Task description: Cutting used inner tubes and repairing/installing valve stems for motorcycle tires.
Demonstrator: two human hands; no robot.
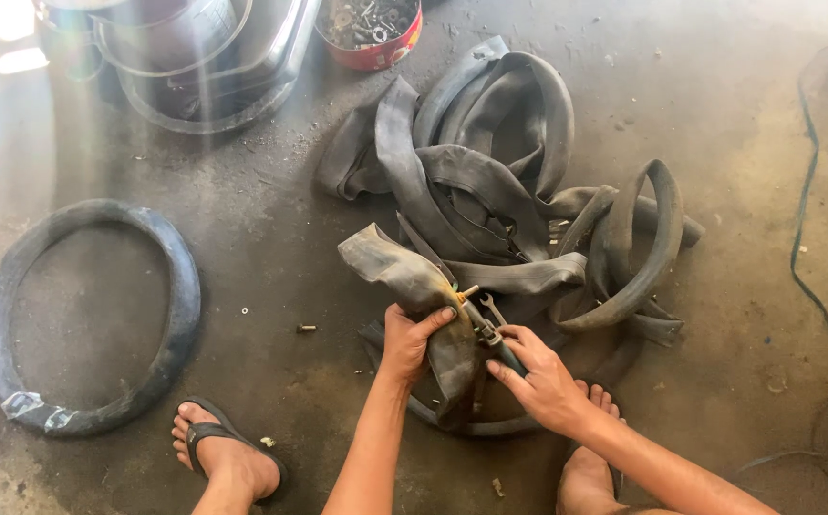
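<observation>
Left hand (412, 336): clamped round the folded inner tube (414, 286), off the floor at the pile's near edge | Right hand (538, 377): closed on pliers (486, 334) at the valve (466, 294) | Advice: keep your pull straight and your fold tight.

- Floor (700, 86): bare grey concrete, stained, dusty, scattered with grit and small debris.
- Light: strong glare entering at the upper left, streaking over the floor there.
- Metal basins (195, 57): stacked, at the top left edge.
- Red tub (376, 52): round, filled with small metal hardware, top centre.
- Cable (810, 238): thin, dark, trailing down the right side.
- Small bolt (306, 328): lying loose on the floor.
</observation>
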